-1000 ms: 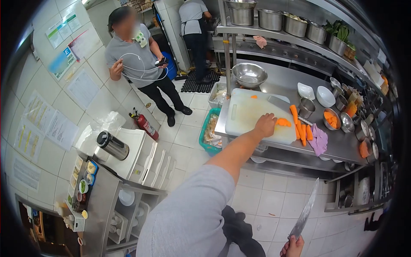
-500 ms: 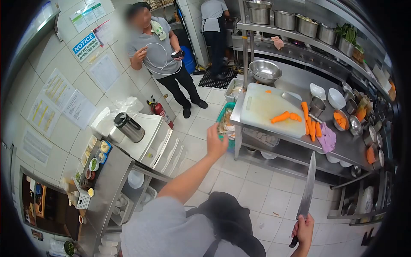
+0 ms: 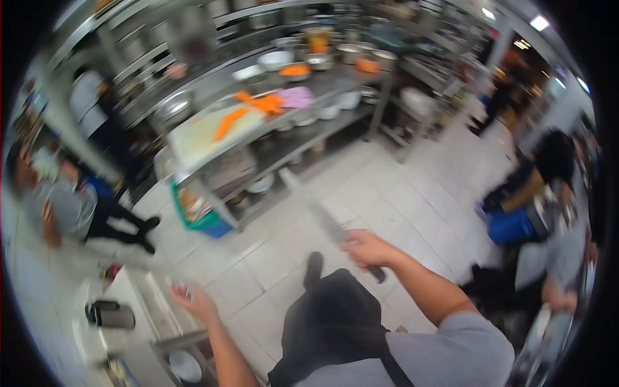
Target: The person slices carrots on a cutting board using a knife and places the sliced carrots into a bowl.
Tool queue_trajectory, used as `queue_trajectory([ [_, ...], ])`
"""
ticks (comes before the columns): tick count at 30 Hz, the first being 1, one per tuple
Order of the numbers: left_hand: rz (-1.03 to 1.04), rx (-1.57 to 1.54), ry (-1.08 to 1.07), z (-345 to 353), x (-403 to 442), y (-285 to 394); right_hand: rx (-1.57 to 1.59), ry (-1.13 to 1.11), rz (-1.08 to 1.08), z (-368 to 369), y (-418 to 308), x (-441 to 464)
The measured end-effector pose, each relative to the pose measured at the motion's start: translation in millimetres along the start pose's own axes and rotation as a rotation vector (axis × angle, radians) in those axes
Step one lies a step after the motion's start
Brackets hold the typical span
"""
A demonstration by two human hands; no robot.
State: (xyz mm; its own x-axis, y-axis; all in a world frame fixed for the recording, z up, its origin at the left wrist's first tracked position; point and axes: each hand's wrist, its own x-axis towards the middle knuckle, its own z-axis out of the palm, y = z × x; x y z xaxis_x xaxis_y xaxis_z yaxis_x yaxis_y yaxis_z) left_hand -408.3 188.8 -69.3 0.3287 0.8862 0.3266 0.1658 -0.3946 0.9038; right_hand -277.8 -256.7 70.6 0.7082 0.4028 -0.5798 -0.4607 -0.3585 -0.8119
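My right hand [image 3: 366, 248] is wrapped round the handle of a large kitchen knife [image 3: 319, 213]. Its long blade points up and forward over the tiled floor, clear of the counter. My left hand [image 3: 195, 302] is low on the left, near the white drawer unit; its fingers look loosely bent and apart, somewhat blurred, and I see no object in them. Ahead on the steel counter is a white cutting board [image 3: 196, 142] bearing an orange carrot [image 3: 230, 122]. More carrots [image 3: 261, 102] lie beside it, by a purple cloth [image 3: 296, 98].
A green basket [image 3: 205, 222] stands by the counter's near leg. One person [image 3: 61, 200] is at the left, another [image 3: 90, 103] beyond. At the right are a blue container [image 3: 509, 226] and other people partly seen. A steel jug [image 3: 115, 316] sits on the white drawer unit.
My view has swung right, bringing the room's right side into sight. The knife is still in my right hand, its blade now slanting up-left. My left hand is lower and farther left in view.
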Motion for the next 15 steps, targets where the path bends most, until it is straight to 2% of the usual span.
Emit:
queue_trajectory([
  [5, 0.022, 0.048, -0.157, -67, -97, -24, -0.067, 0.001, 0.008, 48, 58, -63],
  [7, -0.062, 0.086, -0.239, -87, -128, -25, -0.059, -0.008, 0.003, 58, 85, -84],
  [8, -0.048, 0.069, -0.260, -90, -134, -26, -0.060, -0.028, 0.008, 58, 98, -95],
  [10, -0.161, 0.116, -0.314, -103, -144, -24, -0.059, 0.017, 0.033, 63, 121, -115],
  [13, -0.107, 0.135, -0.299, -94, -126, -11, -0.009, 0.049, 0.024, 52, 135, -142],
  [15, 0.037, 0.102, -0.288, -76, -104, -11, -0.013, -0.024, 0.032, 45, 145, -160],
])
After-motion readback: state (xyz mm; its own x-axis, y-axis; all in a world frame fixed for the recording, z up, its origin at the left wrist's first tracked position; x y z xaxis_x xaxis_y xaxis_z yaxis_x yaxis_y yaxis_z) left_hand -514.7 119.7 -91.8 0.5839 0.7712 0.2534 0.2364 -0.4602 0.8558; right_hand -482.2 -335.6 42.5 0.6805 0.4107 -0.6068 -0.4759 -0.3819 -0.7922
